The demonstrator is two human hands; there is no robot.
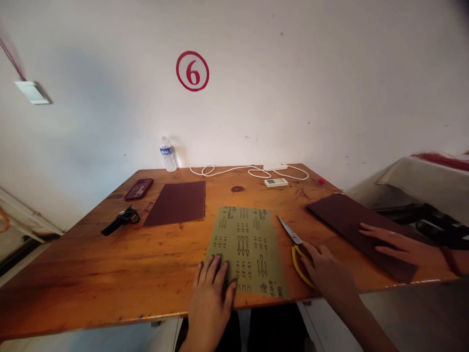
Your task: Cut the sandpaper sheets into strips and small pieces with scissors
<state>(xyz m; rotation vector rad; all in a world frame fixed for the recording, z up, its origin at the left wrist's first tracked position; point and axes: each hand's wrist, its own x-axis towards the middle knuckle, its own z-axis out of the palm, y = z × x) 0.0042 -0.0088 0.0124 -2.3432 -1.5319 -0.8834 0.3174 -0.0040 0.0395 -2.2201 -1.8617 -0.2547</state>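
Your flat, unclenched left hand [210, 298] seems to steady the printed sheet [252, 244]; your right hand [331, 272] touches the scissors [294, 236], grip unclear, and lifting likely needs a firm hold.

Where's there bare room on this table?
Bare wood: front left, between the left maroon sheet, your left hand and the table's front edge; also between that sheet and the pale device. Crowded: right, with printed sheet, scissors, your right hand, a maroon stack and another person's hand.

A: What's being touched?
B: Printed olive sheet [249, 249] by left hand [209, 296]; scissors [295, 238], at yellow handles, by right hand [328, 274].
A: Maroon stack [344, 220]?
B: Partly covered by another person's hand [397, 244].
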